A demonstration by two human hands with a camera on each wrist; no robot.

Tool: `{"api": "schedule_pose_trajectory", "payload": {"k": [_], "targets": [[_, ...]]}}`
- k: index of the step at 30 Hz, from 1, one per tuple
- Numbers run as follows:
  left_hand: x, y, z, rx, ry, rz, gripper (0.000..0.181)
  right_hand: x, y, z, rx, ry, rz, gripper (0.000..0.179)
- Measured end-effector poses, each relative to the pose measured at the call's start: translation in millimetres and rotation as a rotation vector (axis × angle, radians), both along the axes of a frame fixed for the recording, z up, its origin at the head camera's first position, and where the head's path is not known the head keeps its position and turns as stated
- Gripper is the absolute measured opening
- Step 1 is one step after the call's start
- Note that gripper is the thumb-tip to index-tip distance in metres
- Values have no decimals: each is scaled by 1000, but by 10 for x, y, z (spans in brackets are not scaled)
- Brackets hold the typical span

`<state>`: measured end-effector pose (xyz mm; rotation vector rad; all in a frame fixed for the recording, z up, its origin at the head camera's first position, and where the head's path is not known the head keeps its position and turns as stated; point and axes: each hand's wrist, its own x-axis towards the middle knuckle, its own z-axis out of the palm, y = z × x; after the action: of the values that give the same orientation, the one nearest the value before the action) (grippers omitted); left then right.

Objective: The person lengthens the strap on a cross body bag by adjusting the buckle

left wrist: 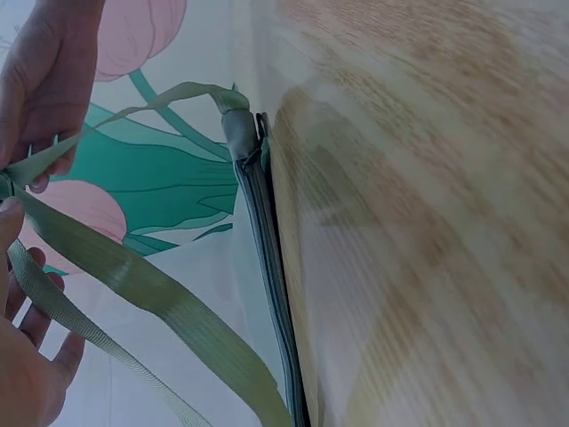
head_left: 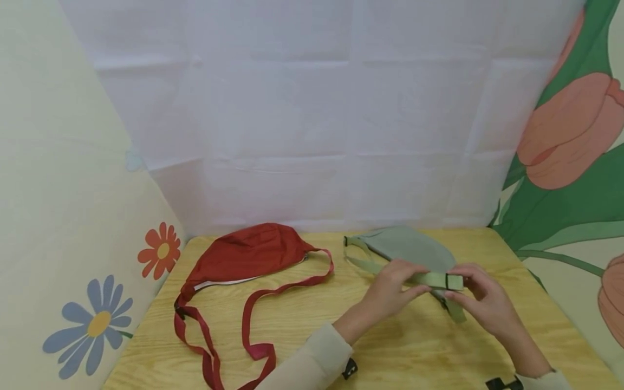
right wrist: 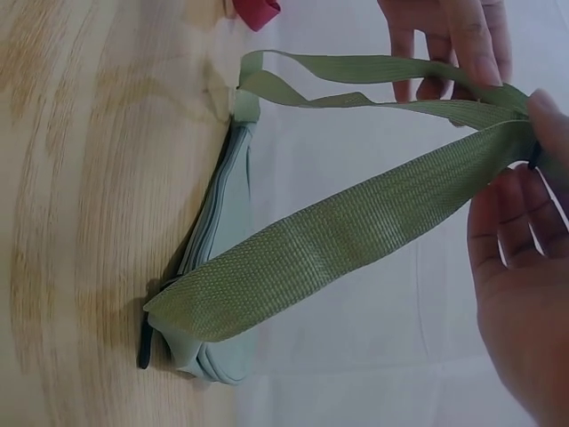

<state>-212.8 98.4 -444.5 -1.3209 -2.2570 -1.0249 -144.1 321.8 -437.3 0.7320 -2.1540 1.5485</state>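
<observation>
A grey-green waist bag (head_left: 407, 244) lies on the right side of the table, its zip edge (left wrist: 271, 276) facing the camera in the left wrist view. Its light green webbing strap (right wrist: 356, 236) is lifted off the tabletop. My left hand (head_left: 390, 290) pinches the strap between thumb and fingers. Close by on the right, my right hand (head_left: 489, 303) pinches the strap at a dark-edged buckle or slider (head_left: 453, 281). Part of the buckle is hidden by the fingers in the wrist views. The rest of the strap loops back to both ends of the bag.
A red waist bag (head_left: 248, 252) lies at the left of the wooden table (head_left: 312, 330). Its long red strap (head_left: 248, 319) trails toward the front edge. A white sheet (head_left: 292, 108) hangs behind the table, with flower-patterned walls (head_left: 570, 130) at the sides.
</observation>
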Motion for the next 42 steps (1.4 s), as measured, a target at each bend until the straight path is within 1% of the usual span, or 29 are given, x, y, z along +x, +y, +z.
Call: {"api": "schedule_pose_trajectory", "payload": {"k": [2, 5, 9, 12, 14, 16, 18, 20, 23, 26, 29, 32, 35, 38, 42], "targets": [[4, 18, 12, 13, 10, -22, 36, -4, -3, -5, 1, 15, 20, 42], [20, 42, 37, 24, 34, -38, 35, -14, -12, -13, 14, 31, 28, 44], [38, 57, 72, 24, 49, -43, 34, -25, -20, -9, 55, 29, -10, 45], [37, 50, 88, 5, 9, -46, 37, -39, -24, 7, 85, 20, -32, 45], [35, 42, 93, -17, -28, -36, 40, -47, -33, 18, 88, 23, -36, 45], [39, 34, 95, -34, -54, -24, 42, -50, -47, 23, 69, 38, -24, 45], [47, 29, 92, -58, -48, 3, 44, -46, -58, 24, 57, 45, -24, 44], [55, 23, 80, -74, -28, 33, 44, -41, -64, 22, 45, 52, -20, 44], [59, 14, 56, -86, -27, 78, 42, -34, -60, 20, 48, 28, -36, 43], [44, -1, 26, -79, -37, 109, 37, -29, -56, 18, 51, 10, -52, 42], [20, -25, 0, -58, -29, 118, 35, -21, -49, 14, 60, 11, -67, 42], [-10, -50, -29, -30, -14, 108, 35, -11, -44, 16, 62, 16, -77, 44], [-31, -68, -52, 5, -4, 77, 36, -1, -41, 25, 48, 22, -73, 46], [-39, -66, -56, 46, 18, 38, 35, 1, -40, 30, 19, 39, -46, 47], [-32, -37, -38, 87, 57, -9, 34, -6, -38, 25, 20, 39, -5, 45]]}}
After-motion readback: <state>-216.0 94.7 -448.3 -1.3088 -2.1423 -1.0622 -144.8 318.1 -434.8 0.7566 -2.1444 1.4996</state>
